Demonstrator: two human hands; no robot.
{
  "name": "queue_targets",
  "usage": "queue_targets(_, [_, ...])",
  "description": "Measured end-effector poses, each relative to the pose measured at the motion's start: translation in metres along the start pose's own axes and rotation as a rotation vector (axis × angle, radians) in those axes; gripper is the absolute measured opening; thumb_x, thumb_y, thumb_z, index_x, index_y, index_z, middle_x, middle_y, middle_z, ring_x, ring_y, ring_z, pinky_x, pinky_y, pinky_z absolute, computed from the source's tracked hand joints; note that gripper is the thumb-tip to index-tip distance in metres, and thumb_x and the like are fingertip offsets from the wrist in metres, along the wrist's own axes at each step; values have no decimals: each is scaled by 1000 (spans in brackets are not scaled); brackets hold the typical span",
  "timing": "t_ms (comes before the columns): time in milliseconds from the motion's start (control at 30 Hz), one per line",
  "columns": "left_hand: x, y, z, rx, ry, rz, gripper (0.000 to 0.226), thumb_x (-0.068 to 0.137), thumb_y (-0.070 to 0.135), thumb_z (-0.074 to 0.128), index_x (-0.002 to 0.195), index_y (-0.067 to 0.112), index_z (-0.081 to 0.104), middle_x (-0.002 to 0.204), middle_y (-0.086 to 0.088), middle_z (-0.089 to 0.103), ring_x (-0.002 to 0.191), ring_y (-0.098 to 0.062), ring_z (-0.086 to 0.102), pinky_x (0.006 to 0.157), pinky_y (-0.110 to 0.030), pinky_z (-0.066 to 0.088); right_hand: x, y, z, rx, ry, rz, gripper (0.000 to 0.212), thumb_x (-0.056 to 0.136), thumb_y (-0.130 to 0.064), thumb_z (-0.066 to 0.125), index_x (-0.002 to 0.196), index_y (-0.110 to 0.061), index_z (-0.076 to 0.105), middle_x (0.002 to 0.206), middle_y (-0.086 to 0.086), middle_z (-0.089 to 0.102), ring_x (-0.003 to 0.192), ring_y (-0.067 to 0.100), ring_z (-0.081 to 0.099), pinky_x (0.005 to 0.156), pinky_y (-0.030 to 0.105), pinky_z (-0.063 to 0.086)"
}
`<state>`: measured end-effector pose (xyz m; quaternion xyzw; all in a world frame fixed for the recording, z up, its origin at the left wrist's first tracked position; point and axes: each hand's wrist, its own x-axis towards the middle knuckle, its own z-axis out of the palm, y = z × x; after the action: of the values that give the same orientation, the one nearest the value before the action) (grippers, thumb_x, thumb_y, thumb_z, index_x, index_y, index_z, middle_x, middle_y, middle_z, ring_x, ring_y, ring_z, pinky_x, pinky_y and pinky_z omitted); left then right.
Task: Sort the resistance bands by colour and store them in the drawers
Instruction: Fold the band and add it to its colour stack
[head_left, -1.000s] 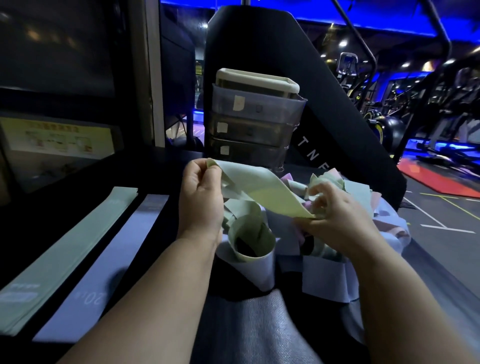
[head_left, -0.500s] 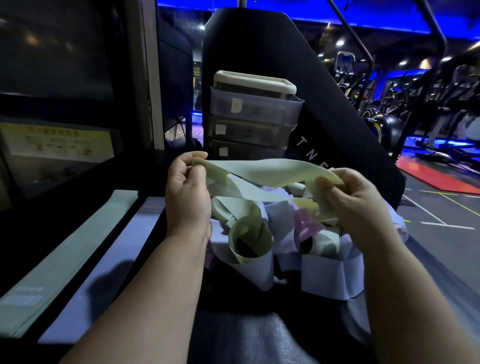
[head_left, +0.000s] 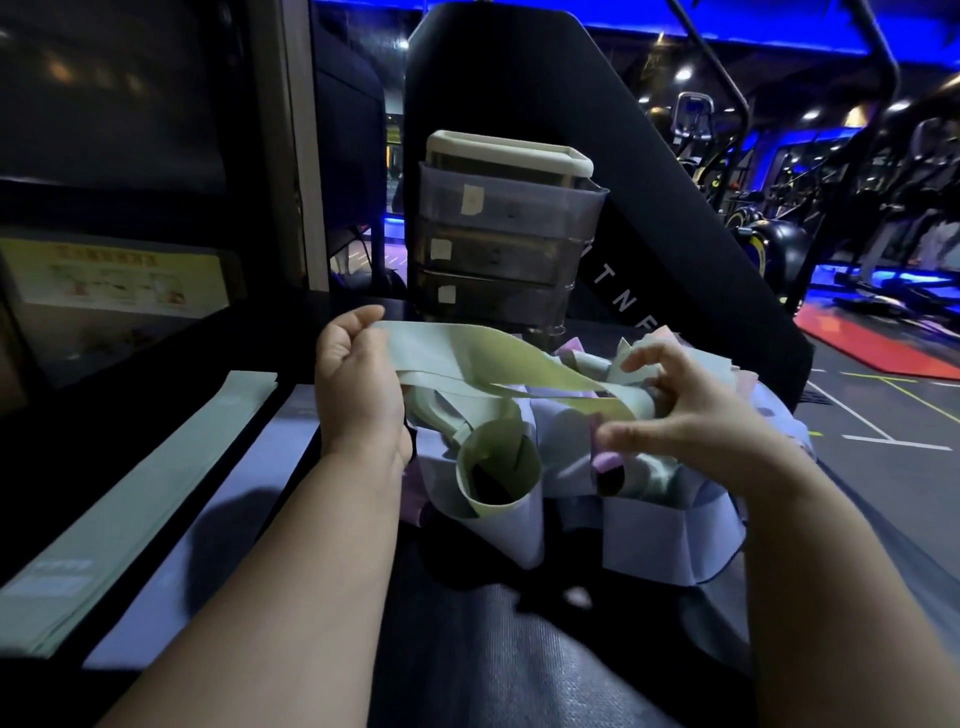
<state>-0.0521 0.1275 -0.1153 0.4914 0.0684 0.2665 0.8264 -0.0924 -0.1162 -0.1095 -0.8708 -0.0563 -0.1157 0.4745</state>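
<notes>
Above a tangled heap (head_left: 649, 525) of lavender, pink and green resistance bands, a pale green band (head_left: 493, 358) is stretched between both hands. Left hand (head_left: 358, 384): fingers and thumb curled round the band's left end, gripping it just in front of the drawer unit. Right hand (head_left: 696, 415): fingertips pinching the band's opposite end, index finger lifted clear (the exact contact is partly hidden by a fold). The band twists once along its span, so that a yellower face shows in the middle. Beneath it, a curled loop (head_left: 498, 467) of another green band stands open-mouthed on the heap. Behind: drawer unit (head_left: 498, 234), three translucent grey drawers stacked under a cream top, each with a small pale label towards its left. To the left, on the dark surface (head_left: 52, 457), two flat rows lie side by side: a green stack (head_left: 135, 499) outermost and a lavender band (head_left: 218, 519) beside it, nearer the left forearm.
</notes>
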Motion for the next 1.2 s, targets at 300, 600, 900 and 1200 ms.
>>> queue_targets(300, [1, 0, -2, 22, 52, -52, 21, 94, 8, 45, 95, 23, 59, 83, 5, 59, 68, -9, 56, 56, -21, 47, 2, 3, -5, -390, 497, -28, 34, 74, -28, 77, 105, -25, 62, 102, -3, 54, 94, 16, 51, 78, 27, 36])
queue_targets(600, [3, -2, -3, 26, 74, -79, 20, 94, 7, 45, 99, 20, 59, 81, 3, 58, 68, -11, 56, 55, -21, 47, 5, 3, -1, -247, 362, 141, 5, 86, -25, 67, 87, -26, 63, 75, -10, 64, 76, 16, 62, 68, 27, 45])
queue_targets(900, [4, -5, -3, 39, 72, -83, 20, 94, 7, 45, 101, 19, 60, 83, 3, 60, 68, -9, 58, 50, -16, 47, 4, 0, -2, 308, 401, 71, 13, 96, -15, 55, 100, -13, 67, 80, 4, 69, 63, 5, 67, 54, 21, 52])
queue_targets(1200, [7, -7, -4, 67, 56, -50, 17, 97, 10, 47, 103, 19, 58, 88, 5, 61, 75, -8, 58, 56, -15, 47, -2, -4, -9, 635, 333, 40, 18, 96, -10, 53, 87, -14, 69, 58, -4, 61, 55, 7, 55, 60, 22, 45])
